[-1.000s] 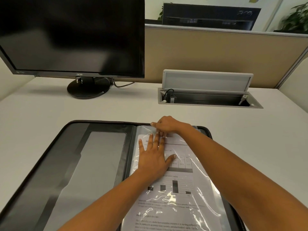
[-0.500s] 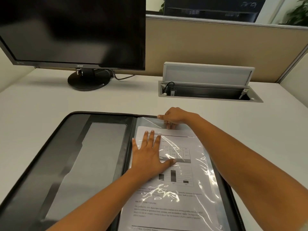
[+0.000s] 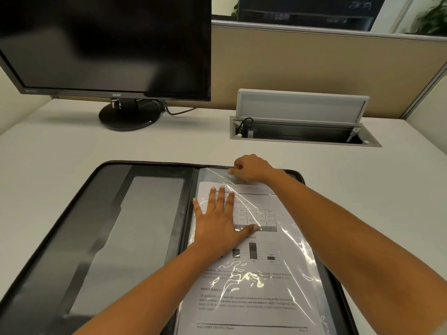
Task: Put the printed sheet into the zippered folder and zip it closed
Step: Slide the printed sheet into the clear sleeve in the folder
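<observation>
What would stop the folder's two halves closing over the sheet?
Only the person's own hands and forearms: the left hand lies flat on the sheet, and the right hand pinches the top edge of the clear sleeve. Nothing else lies on the folder.

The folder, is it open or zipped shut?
Open: the folder lies spread flat, both inside halves showing, with the printed sheet on its right half.

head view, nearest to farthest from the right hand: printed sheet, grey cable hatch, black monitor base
1. White printed sheet, beside the right hand.
2. Grey flip-lid cable hatch, behind, to the right.
3. Round black monitor base, far back-left.
</observation>
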### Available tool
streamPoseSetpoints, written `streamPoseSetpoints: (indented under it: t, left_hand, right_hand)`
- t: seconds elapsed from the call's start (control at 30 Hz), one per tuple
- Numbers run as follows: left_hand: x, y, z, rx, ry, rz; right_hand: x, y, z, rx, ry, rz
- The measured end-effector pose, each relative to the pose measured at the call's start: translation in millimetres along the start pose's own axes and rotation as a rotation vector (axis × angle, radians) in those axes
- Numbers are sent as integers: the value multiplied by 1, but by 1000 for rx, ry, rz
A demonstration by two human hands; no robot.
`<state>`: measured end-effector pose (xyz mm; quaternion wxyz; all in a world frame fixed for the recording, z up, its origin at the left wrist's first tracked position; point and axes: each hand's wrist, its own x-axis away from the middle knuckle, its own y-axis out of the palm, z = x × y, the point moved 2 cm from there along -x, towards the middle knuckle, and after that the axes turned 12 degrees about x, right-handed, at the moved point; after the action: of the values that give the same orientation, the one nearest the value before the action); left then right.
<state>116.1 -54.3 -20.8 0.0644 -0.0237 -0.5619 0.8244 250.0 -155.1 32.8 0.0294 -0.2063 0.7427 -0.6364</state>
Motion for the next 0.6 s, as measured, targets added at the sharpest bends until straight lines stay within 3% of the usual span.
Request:
streamPoseSetpoints:
  t: [0.1, 0.2, 0.43, 0.6]
  left_hand:
    - [-2, 1, 0, -6, -1, -2]
    - [-4, 2, 1, -7, -8, -2]
    - [-18, -7, 5, 71, -16, -57]
    - [-5, -19, -4, 261, 31, 61]
  right_hand:
    - [10, 1, -1, 106, 0, 251]
    - [35, 5, -8, 23, -1, 446]
    - [114, 45, -12, -98, 8, 405]
    - [161, 57, -2, -141, 84, 351]
